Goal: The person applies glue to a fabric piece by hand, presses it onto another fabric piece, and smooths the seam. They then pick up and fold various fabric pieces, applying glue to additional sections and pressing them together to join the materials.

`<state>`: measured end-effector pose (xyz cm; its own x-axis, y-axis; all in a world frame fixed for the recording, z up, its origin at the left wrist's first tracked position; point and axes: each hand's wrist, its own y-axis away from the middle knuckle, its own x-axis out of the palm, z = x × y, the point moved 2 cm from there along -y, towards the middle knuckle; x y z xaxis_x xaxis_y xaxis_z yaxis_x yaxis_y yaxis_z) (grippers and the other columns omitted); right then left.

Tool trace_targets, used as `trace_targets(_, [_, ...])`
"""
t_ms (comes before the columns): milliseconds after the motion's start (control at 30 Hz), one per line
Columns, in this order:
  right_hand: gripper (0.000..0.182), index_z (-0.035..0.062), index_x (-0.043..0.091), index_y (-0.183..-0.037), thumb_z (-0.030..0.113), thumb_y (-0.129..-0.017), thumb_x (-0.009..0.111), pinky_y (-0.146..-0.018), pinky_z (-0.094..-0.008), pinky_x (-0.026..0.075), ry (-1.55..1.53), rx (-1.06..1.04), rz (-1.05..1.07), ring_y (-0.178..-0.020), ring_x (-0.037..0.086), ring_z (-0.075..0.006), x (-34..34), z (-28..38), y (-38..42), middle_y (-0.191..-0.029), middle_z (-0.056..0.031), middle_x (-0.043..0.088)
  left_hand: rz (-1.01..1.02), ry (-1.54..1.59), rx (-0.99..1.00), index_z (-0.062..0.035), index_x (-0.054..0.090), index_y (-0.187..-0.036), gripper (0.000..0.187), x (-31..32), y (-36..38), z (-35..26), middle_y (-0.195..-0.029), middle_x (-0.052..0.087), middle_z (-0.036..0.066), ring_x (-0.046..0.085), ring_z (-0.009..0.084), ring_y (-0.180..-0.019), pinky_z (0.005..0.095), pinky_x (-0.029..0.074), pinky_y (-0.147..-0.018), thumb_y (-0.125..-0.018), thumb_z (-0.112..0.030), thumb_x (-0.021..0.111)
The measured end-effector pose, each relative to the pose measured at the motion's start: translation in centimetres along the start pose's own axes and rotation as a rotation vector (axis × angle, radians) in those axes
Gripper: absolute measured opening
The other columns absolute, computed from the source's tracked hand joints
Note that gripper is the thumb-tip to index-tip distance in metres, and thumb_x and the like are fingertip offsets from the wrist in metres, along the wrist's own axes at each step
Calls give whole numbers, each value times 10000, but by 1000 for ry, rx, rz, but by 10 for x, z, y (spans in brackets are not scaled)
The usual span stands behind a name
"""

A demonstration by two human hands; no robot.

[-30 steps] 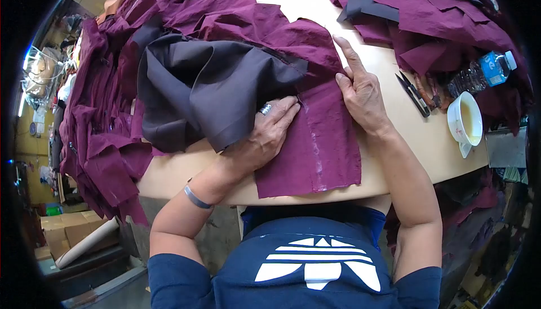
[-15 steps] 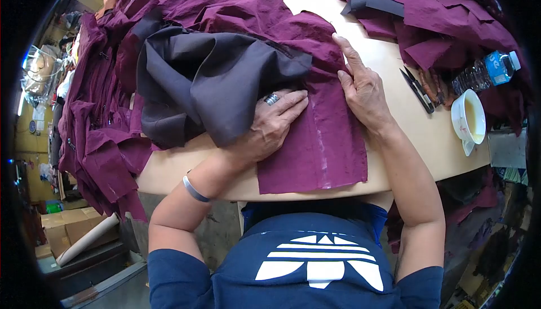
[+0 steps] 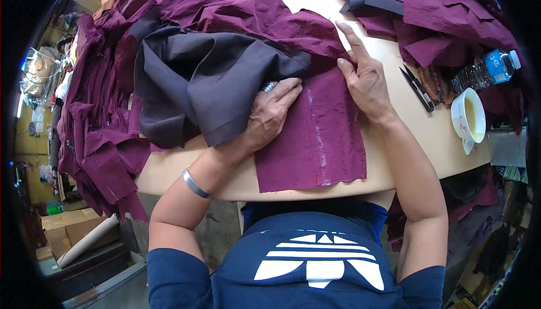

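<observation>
The maroon panel [image 3: 315,140] is lying flat at the near edge of the counter [image 3: 406,140], its lower hem hanging just over the rim, with a pale chalk-like line running down it. Both hands are resting on it. The left hand [image 3: 269,114] is pressing palm-down on the panel's left edge, fingers held together, right where the dark lining [image 3: 208,89] is folding over the maroon cloth. Compared with a second ago, this hand is sitting a little higher and further left, and the lining's edge is drawn back with it, so more of the panel and its pale line are showing. The right hand [image 3: 365,80] is also shifting slightly up the panel's right edge, index finger stretched out along the top seam, the other fingers flat and close together, pinching nothing. The panel itself is barely moving, so the hands seem to be smoothing and flattening the seam area rather than lifting the piece.

To the right, well apart from the hands, snips [image 3: 417,89], a cup [image 3: 469,120] and a water bottle [image 3: 484,71] are sitting on the counter. More maroon pieces [image 3: 101,134] are piling up along the left and at the far right.
</observation>
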<state>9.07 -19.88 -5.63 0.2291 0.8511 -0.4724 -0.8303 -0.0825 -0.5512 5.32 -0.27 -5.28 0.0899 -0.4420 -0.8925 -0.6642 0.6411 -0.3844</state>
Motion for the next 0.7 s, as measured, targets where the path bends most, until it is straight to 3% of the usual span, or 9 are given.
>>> trace_targets(67, [647, 221, 349, -1398, -30, -832, 539, -595, -188, 336, -33, 177, 36, -565, 311, -88, -7, 9, 2, -608, 18, 315, 2, 6, 1, 18, 558, -1120, 343, 0, 1, 0, -1185, 544, 149, 562, 282, -1060, 350, 451, -921, -781, 55, 520])
trace_targets(167, [627, 211, 376, -1375, -35, -817, 526, -630, -337, 469, 21, 200, 66, -532, 542, -190, -8, 6, 2, -834, -182, 628, -8, 2, 31, -5, 567, -1120, 344, 0, 0, 1, -1202, 545, 130, 569, 268, -1049, 342, 459, -893, -782, 49, 523])
trace_targets(267, [629, 210, 378, -1372, -43, -814, 520, -628, -337, 468, -16, 133, 33, -520, 534, -197, -6, 7, 2, -766, -195, 613, 21, -4, 61, -25, 576, -1118, 342, -5, -2, 1, -1200, 556, 111, 579, 255, -1033, 338, 465, -866, -788, 48, 522])
trace_targets(367, [620, 204, 374, -1371, -31, -816, 521, -635, -362, 468, -33, 106, 25, -526, 545, -234, -5, 4, 4, -691, -200, 584, 32, 37, 82, -26, 588, -1095, 325, -3, -3, 7, -1178, 568, 107, 588, 254, -1005, 342, 471, -848, -788, 55, 519])
trace_targets(467, [656, 209, 332, -1401, -22, -825, 543, -624, -223, 374, -20, 170, 90, -594, 350, -118, -3, 0, 5, -629, -18, 401, 11, 129, 37, -4, 592, -1065, 300, -1, -6, 10, -1130, 577, 133, 592, 274, -978, 354, 472, -850, -783, 67, 518])
trace_targets(533, [674, 205, 311, -1408, -16, -820, 554, -632, -232, 382, 71, 219, 181, -601, 358, -119, -6, 1, -3, -640, -28, 430, -33, 183, -28, 12, 592, -1047, 283, 3, -11, 13, -1102, 575, 153, 588, 292, -976, 361, 472, -853, -782, 74, 516])
trace_targets(667, [708, 205, 279, -1420, -11, -811, 570, -632, -237, 384, 107, 322, 226, -612, 369, -111, -9, 4, -17, -657, -20, 441, -83, 132, 39, 29, 582, -1054, 276, 8, -5, 13, -1079, 567, 180, 579, 318, -988, 360, 469, -872, -792, 79, 510])
trace_targets(700, [697, 208, 291, -1410, 3, -807, 573, -654, -286, 412, 81, 302, 197, -609, 431, -167, -8, 3, -17, -648, -62, 469, -113, 151, 47, 29, 581, -1058, 279, 11, -3, 14, -1084, 565, 181, 578, 319, -991, 359, 470, -874, -794, 80, 507])
